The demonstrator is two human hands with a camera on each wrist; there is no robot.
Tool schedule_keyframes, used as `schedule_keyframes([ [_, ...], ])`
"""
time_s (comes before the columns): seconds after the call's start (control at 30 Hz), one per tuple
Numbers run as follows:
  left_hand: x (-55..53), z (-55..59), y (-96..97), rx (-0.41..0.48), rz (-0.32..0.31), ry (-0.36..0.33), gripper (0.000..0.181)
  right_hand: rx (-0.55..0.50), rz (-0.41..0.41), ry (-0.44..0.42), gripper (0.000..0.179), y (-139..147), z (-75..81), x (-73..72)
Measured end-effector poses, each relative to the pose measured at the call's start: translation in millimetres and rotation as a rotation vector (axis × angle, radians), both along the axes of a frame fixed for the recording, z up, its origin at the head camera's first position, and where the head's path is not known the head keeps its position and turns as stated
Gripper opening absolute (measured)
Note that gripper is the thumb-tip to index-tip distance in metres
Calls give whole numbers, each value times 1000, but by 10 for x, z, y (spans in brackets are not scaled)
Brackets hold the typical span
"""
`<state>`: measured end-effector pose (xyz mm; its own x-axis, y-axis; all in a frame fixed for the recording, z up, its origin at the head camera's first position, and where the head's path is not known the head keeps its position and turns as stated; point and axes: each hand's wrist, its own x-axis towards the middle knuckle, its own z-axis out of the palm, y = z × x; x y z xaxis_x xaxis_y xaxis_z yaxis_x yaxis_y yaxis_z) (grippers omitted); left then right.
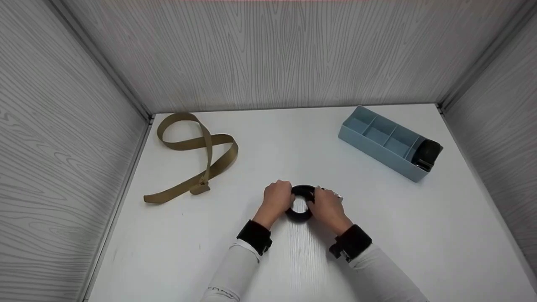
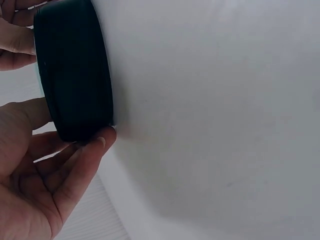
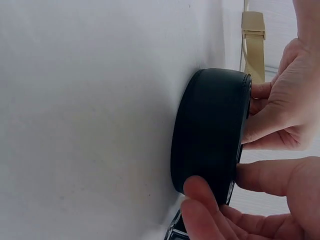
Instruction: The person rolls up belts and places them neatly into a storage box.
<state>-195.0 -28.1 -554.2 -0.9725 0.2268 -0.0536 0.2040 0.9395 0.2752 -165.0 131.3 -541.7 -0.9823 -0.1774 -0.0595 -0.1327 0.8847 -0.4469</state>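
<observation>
A black leather belt [image 1: 298,217] lies coiled into a ring on the table, standing on its edge with a round hole in the middle. My left hand [image 1: 277,196] grips the coil's left side, thumb at the inner rim and fingers round the outside. On the opposite side my right hand [image 1: 328,206] holds it the same way. The metal buckle [image 3: 177,229] sticks out beyond the right fingers, partly hidden by them. In the left wrist view the coil [image 2: 75,70] shows its smooth outer face, with left fingertips [image 2: 105,136] at its lower edge.
A tan webbing belt [image 1: 226,159] lies loosely looped at the table's left, its buckle [image 1: 200,188] toward the front. At the back right sits a blue divided box [image 1: 377,153]; another coiled black belt [image 1: 427,153] fills its right end compartment. Grey wood-grain walls enclose the table.
</observation>
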Motion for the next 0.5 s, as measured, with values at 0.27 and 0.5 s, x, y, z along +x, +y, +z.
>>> schedule_keyframes([
  [0.27,-23,-14,-5,18,-10,-74,12,-112,87,-15,3,105,-15,-112],
  [0.5,14,23,3,44,-41,-8,10,-234,120,107,11,242,199,-277],
])
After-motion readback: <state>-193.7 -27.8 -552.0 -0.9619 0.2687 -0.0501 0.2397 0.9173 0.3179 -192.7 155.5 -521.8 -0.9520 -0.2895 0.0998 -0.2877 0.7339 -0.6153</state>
